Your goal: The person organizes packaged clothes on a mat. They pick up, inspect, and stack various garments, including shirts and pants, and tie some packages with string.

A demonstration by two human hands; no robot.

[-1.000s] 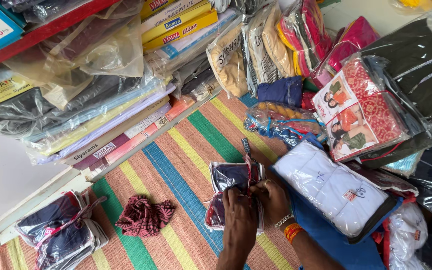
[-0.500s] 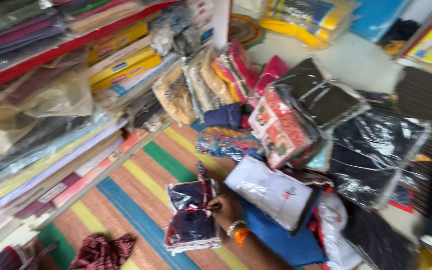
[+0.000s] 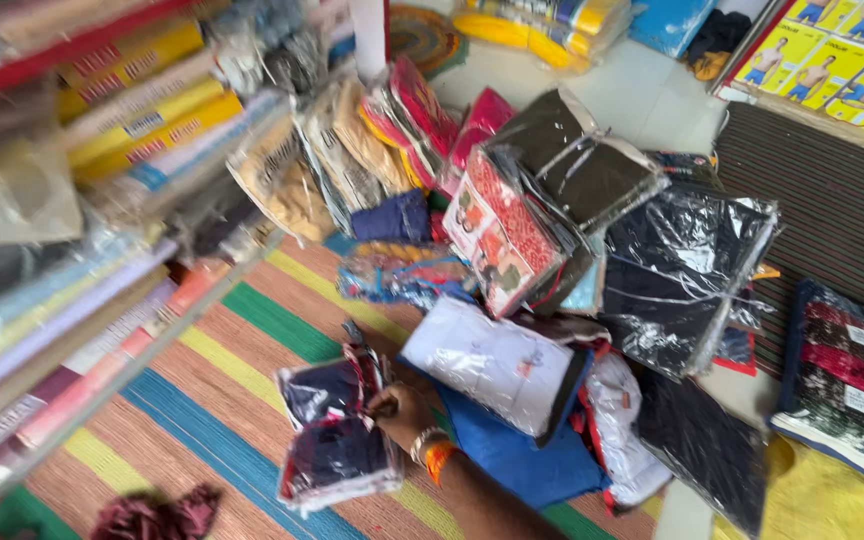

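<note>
One hand (image 3: 402, 410) shows, reaching in from the lower right; by its angle it looks like the right one, and the left is out of sight. Its fingers are closed on the top edge of a clear plastic packet of dark cloth (image 3: 337, 435), which lies on the striped mat (image 3: 242, 370) just left of the hand. The packet's long axis runs away from the person, tilted slightly left. One packet is held. Just right of the hand lies one white packet (image 3: 497, 365) over a blue cloth (image 3: 517, 455). Farther right sit two large dark packets (image 3: 687, 270). Boxes fill the shelf (image 3: 102, 330) on the left.
</note>
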